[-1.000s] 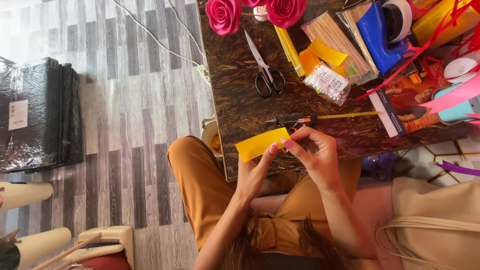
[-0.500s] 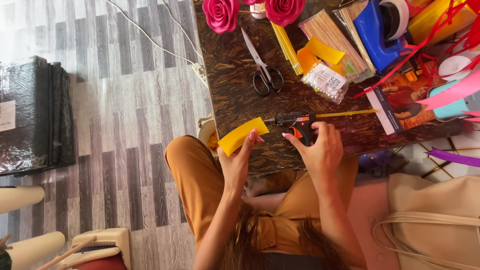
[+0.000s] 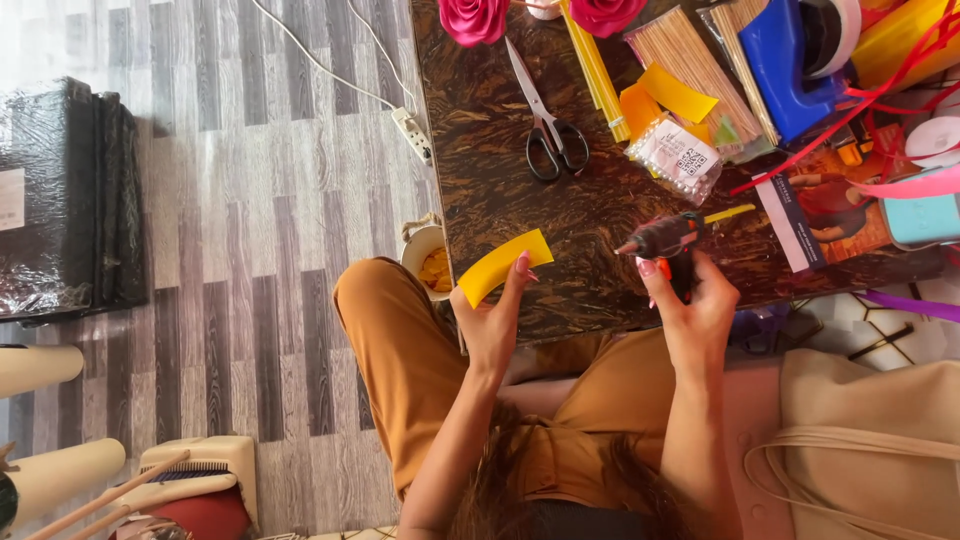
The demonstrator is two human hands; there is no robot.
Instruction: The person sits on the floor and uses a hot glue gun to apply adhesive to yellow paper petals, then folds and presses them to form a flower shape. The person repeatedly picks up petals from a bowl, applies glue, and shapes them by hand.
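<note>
My left hand point(image 3: 492, 320) holds a yellow paper strip point(image 3: 505, 265) by its near end, over the front edge of the dark marbled table point(image 3: 480, 150). Just to the right, my right hand point(image 3: 690, 300) grips the handle of a black and orange glue gun point(image 3: 665, 238). The gun's nozzle points left toward the strip, a short gap away from it. A yellow glue stick juts from the gun's back end. My orange trousers and top show below the hands.
Black scissors point(image 3: 545, 130), pink paper roses point(image 3: 472, 18), wooden skewers point(image 3: 690, 70), a bead bag point(image 3: 672, 160), a blue tape dispenser point(image 3: 785, 65) and ribbons lie on the table. A power strip point(image 3: 412, 135), a scrap cup point(image 3: 430, 262) and a black bundle point(image 3: 60, 200) are on the floor.
My right hand let go of the yellow strip and took up the glue gun from the table. The left hand keeps the strip and has lifted it a little leftward.
</note>
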